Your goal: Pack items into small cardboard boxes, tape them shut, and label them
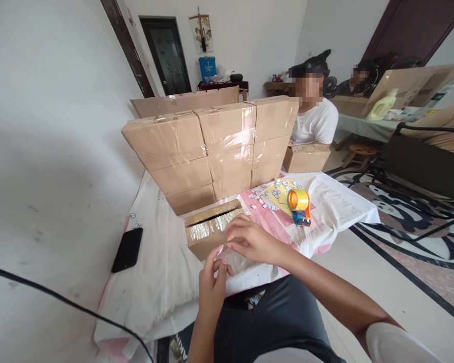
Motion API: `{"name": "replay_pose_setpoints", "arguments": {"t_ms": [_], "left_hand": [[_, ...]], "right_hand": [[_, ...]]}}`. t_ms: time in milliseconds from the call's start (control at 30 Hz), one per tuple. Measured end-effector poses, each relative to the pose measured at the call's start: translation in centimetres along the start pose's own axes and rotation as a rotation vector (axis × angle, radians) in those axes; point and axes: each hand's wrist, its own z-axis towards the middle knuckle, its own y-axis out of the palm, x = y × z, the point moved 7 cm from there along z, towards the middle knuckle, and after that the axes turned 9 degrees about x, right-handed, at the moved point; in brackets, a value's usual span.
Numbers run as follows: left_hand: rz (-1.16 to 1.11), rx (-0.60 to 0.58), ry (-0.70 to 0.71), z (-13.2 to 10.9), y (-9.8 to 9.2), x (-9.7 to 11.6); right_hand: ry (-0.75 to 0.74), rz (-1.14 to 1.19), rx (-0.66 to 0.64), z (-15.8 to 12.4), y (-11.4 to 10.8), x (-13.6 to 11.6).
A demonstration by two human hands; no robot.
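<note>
Just in front of me on the cloth stands a small cardboard box (pixel 206 244), shiny clear tape across its top and a dark gap along the far flap. My left hand (pixel 213 277) is at the box's near side, thumb and index finger closed around a small whitish strip (pixel 221 250), too small to identify surely. My right hand (pixel 251 240) reaches over the box's right end, its fingertips pinched together close to that strip. Whether the right fingers also hold it is hard to see. A tape dispenser (pixel 301 216) with a yellow roll rests to the right.
Behind the box rises a wall of stacked, taped cartons (pixel 227 164). A black phone (pixel 127 250) lies at the table's left edge. Across the table a person in a white shirt (pixel 316 123) sits behind another carton (pixel 308 158). A black cable (pixel 68 302) crosses the lower left.
</note>
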Motion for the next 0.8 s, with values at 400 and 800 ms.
{"name": "replay_pose_setpoints", "arguments": {"t_ms": [400, 800], "left_hand": [[-0.137, 0.039, -0.047, -0.7, -0.8, -0.9], [0.537, 0.466, 0.344, 3.0, -5.0, 2.3]], "right_hand": [[-0.097, -0.014, -0.073, 0.4, 2.9, -0.9], [-0.024, 0.046, -0.059, 4.6, -5.2, 0.7]]}}
